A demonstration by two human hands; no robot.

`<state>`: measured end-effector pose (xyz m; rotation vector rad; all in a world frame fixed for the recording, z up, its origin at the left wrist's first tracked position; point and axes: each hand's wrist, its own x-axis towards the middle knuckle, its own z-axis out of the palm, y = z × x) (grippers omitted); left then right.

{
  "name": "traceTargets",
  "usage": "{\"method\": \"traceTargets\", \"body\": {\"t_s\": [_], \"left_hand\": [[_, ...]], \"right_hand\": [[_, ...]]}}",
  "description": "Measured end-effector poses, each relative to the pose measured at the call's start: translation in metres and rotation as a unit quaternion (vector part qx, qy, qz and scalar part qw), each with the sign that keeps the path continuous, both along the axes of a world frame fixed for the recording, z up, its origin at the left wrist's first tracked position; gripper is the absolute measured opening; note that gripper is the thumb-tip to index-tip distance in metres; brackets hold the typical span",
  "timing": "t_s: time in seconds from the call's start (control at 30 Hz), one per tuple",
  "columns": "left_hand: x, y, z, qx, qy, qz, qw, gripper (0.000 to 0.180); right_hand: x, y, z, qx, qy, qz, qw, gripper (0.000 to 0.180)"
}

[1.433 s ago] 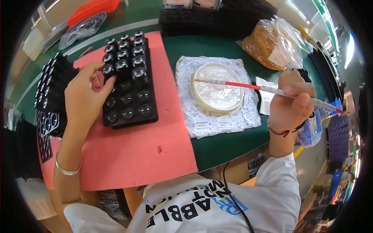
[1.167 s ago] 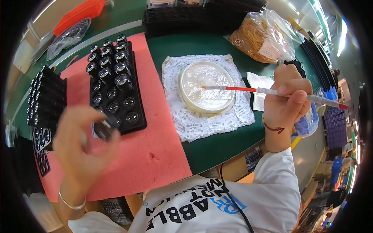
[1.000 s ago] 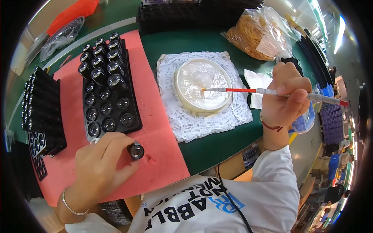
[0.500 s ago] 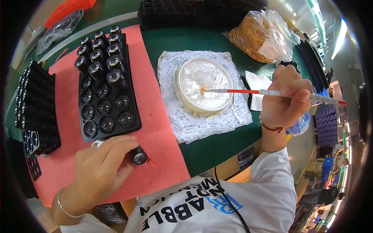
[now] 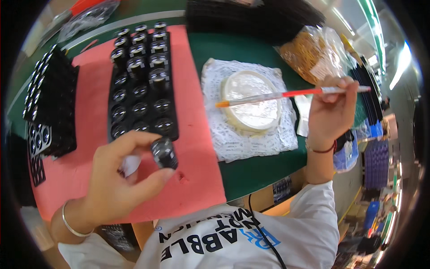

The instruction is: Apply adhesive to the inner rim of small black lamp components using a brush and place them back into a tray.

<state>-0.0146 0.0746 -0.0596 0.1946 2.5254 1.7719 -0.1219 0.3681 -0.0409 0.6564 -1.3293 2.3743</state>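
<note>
Between the thumb and forefinger of my left hand [image 5: 118, 179] is a short black lens barrel [image 5: 165, 153] with a glossy glass end. Something white, perhaps a cloth, is tucked under those fingers. A thin paintbrush [image 5: 264, 96], with a red and clear handle and an orange tip, is pinched in my right hand [image 5: 333, 107]. Its tip points left, over the near-left side of a round white dish [image 5: 227, 117] covered with shiny clear film or liquid. Beyond my left hand stands a black tray [image 5: 174, 127] of lens barrels, taller ones at the far end.
Under the tray lies a pink foam mat [image 5: 199, 170]. Stacked black lens trays [image 5: 53, 98] stand at its left. Printed white paper [image 5: 219, 143] lies beneath the dish. A bag of rubber bands [image 5: 309, 56] sits back right, beside dark stacked trays [image 5: 251, 20] along the far edge.
The brush has lifted away from the dish's middle and swung left. My left hand has raised the lens barrel off the mat and turned it. The whole view has shifted slightly.
</note>
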Motion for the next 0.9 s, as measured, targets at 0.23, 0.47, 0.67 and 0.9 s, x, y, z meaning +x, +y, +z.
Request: {"method": "traceTargets", "body": {"t_s": [0.23,0.47,0.67,0.9], "left_hand": [[-0.003,-0.006,0.011,0.050,-0.047,0.018,0.998,0.026],[-0.001,-0.009,0.006,0.096,-0.047,0.003,0.994,0.025],[-0.002,-0.010,0.010,0.100,-0.057,0.000,0.993,0.027],[-0.001,-0.011,0.012,0.109,-0.087,-0.019,0.990,0.027]], "right_hand": [[0.015,-0.005,-0.005,0.150,0.108,0.089,0.979,0.019],[0.015,-0.011,-0.007,0.213,0.126,0.087,0.965,0.025],[0.016,-0.014,-0.005,0.236,0.131,0.116,0.956,0.020],[0.013,-0.010,-0.005,0.244,0.161,0.075,0.953,0.021]]}}
